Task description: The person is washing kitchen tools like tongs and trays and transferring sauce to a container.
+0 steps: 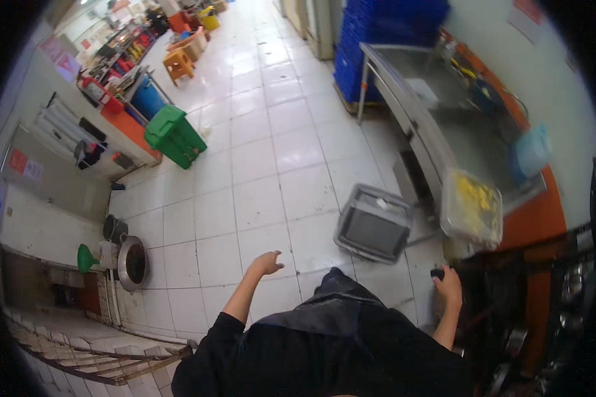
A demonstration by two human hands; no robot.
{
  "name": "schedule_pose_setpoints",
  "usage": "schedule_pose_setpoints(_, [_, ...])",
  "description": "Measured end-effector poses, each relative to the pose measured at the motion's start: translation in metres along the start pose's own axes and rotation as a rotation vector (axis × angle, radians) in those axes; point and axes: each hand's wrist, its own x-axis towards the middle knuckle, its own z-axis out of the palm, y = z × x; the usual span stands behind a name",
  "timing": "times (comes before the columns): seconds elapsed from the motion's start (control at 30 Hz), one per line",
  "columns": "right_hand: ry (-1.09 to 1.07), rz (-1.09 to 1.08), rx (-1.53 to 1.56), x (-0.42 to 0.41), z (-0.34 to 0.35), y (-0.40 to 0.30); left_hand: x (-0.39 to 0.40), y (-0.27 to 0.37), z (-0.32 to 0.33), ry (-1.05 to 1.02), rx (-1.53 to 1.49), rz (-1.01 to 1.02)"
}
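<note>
My left hand is held out over the white tiled floor, with its fingers apart and nothing in them. On the other side, my right hand has its fingers on a small black object, too blurred to name further. A grey plastic bin stands on the floor ahead, between my two hands. Above the right hand, a clear plastic container with yellow pieces inside sits by the near end of the stainless steel sink.
A light blue plastic jug stands at the sink, with blue crates stacked beyond. Leftward are a green wheeled bin, a metal wok and a green funnel. A metal railing borders steps at lower left.
</note>
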Motion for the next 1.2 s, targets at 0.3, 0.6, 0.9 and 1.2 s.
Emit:
schedule_pose_setpoints(0.3, [-0.285, -0.241, 0.090, 0.181, 0.039, -0.198, 0.173, -0.114, -0.148, 0.183, -0.274, -0.073])
schedule_pose_setpoints(0.6, [-0.340, -0.702, 0.172, 0.352, 0.003, -0.422, 0.258, -0.272, -0.106, -0.298, -0.419, -0.352])
schedule_pose_setpoints(0.9, [-0.262, -0.480, 0.092, 0.541, -0.093, -0.527, 0.381, -0.299, -0.222, -0.316, -0.216, -0.274])
schedule_pose_setpoints(1.2, [0.285, -0.272, 0.485, 0.649, -0.146, -0.478, 0.660, -0.233, -0.511, 0.110, 0.481, 0.200])
